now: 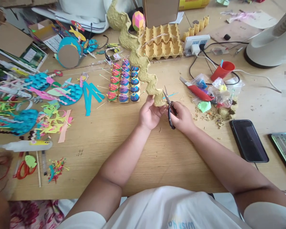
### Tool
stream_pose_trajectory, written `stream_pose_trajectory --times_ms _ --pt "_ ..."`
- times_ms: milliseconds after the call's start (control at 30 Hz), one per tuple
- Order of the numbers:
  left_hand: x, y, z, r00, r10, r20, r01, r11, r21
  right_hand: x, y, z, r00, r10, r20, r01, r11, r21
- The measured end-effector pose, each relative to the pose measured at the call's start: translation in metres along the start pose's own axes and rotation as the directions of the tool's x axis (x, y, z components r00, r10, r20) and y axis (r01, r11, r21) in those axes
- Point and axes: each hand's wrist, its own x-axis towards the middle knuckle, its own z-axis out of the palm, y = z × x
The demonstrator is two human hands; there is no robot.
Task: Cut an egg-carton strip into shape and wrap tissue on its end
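My left hand (150,113) is closed around the near end of a long, wavy strip of egg carton (139,62), which reaches up and away to the left. In my right hand (182,117) is a pair of black-handled scissors (171,109), its blades pointing up beside the strip's near end. The blades look slightly apart. Behind and left of my hands stand rows of painted egg-carton cups (124,81) in red, purple and blue, with pins sticking out. A larger piece of egg carton (162,41) lies beyond the strip.
Paper scraps (51,119) and blue woven pieces (72,94) cover the left side, near a glue gun (28,145). Rightward are a red utility knife (197,90), a red cup (222,70), a power strip (196,41) with cables and two phones (249,140). Another person's hand (0,162) rests at far left.
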Motion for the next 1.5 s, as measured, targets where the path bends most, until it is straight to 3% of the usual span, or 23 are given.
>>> stream_pose_trajectory --times_ms 767,1100,1367,1500 --pt "-0.0008 0.0026 0.0027 1.000 -0.008 -0.024 0.009 0.999 0.052 0.0038 -0.0015 0.0002 0.997 0.067 -0.036 -0.067 0.998 -0.005" --pt "-0.0015 -0.0005 -0.0017 0.999 0.021 -0.031 -0.024 0.995 -0.097 0.0052 -0.0053 0.0001 0.994 0.105 -0.014 -0.105 0.994 -0.029" --pt "0.0052 -0.0036 0.0040 0.979 0.028 -0.203 -0.038 0.998 -0.045 0.0066 -0.0028 -0.0019 0.995 0.091 0.044 -0.089 0.996 -0.031" --pt "0.0051 -0.0015 0.0070 0.979 0.055 -0.197 -0.075 0.993 -0.096 0.0063 -0.0002 -0.0021 0.995 0.086 0.056 -0.083 0.995 -0.059"
